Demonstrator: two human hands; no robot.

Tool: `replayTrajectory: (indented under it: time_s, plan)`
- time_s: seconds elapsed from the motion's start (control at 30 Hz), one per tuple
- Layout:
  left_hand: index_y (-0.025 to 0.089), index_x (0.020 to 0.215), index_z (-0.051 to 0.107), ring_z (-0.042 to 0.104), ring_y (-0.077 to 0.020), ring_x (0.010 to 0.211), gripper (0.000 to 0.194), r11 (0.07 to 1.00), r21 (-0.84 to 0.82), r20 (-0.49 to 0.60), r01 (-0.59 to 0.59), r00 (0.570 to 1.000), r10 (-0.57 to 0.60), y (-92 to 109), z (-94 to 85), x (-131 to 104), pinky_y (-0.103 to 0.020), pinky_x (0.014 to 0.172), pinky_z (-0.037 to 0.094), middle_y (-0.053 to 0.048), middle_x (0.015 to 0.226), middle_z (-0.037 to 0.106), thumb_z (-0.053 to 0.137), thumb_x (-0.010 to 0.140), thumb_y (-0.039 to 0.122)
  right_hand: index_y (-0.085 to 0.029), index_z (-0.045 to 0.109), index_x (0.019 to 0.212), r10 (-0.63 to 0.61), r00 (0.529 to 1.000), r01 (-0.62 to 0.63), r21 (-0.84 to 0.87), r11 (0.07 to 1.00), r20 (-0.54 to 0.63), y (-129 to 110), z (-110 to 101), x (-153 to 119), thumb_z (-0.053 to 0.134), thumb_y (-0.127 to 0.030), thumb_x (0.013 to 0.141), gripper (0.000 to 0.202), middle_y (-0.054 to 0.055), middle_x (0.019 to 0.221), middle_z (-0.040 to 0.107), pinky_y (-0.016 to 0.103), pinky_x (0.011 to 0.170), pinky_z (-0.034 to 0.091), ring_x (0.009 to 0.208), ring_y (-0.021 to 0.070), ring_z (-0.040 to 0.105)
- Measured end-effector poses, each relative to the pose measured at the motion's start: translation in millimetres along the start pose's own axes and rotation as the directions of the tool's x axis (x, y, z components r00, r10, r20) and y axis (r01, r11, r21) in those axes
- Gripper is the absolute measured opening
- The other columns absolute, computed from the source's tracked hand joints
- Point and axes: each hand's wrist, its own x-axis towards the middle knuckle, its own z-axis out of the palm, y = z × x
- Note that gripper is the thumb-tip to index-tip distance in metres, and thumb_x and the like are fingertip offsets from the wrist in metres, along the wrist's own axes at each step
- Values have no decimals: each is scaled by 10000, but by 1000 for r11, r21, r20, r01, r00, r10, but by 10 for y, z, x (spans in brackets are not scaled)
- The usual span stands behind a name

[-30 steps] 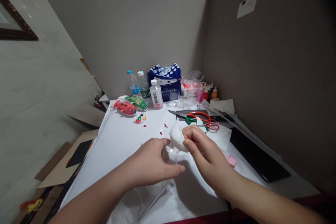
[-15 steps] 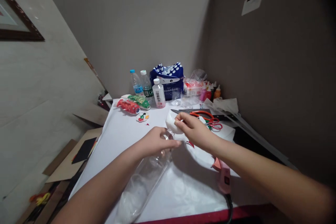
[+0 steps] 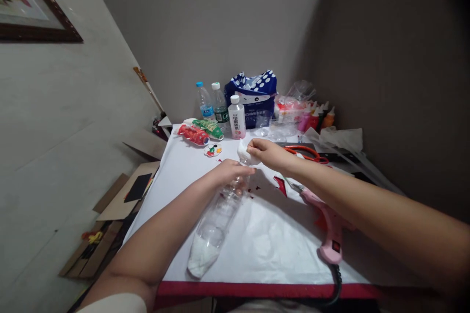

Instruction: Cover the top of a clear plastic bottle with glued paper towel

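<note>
My left hand is wrapped round the neck end of a clear plastic bottle, which lies tilted with its base toward me. White wadding fills the base end of the bottle. My right hand pinches a white wad of tissue or cotton right at the bottle's mouth. Whether part of the wad is inside the neck I cannot tell. Below my right forearm a pink hot glue gun lies on the table, its black cord running off the front edge.
Capped bottles, a blue dotted bag and several paint bottles stand at the back. Red and green decorated bottles lie at the left by a small paint palette. Orange-handled scissors lie beyond my right arm.
The view has shifted, so the bottle's base and the whole glue gun now show. My right hand has brought the white wad down onto the bottle's mouth. My left hand keeps its hold.
</note>
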Motion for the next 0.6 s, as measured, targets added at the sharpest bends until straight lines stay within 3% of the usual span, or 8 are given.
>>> replayTrajectory:
  time_s: [0.33, 0.6]
  plan:
    - [144, 627, 593, 577, -159, 424, 280, 997, -71, -51, 31, 998, -35, -9, -34, 27, -285, 459, 461, -7, 471, 604, 768, 631, 362, -192, 496, 743, -20, 999, 18, 30, 999, 43, 74, 45, 115, 488, -327, 839, 166, -6, 714, 495, 276, 628, 346, 662, 147, 430]
    - [135, 594, 601, 590, -171, 458, 324, 986, -167, 129, -24, 991, 46, 53, -76, -98, -312, 493, 489, -24, 493, 602, 797, 590, 394, -210, 481, 796, -171, 982, 163, 97, 982, 81, 120, -53, 42, 466, -419, 872, 223, -4, 743, 485, 287, 641, 372, 690, 158, 438]
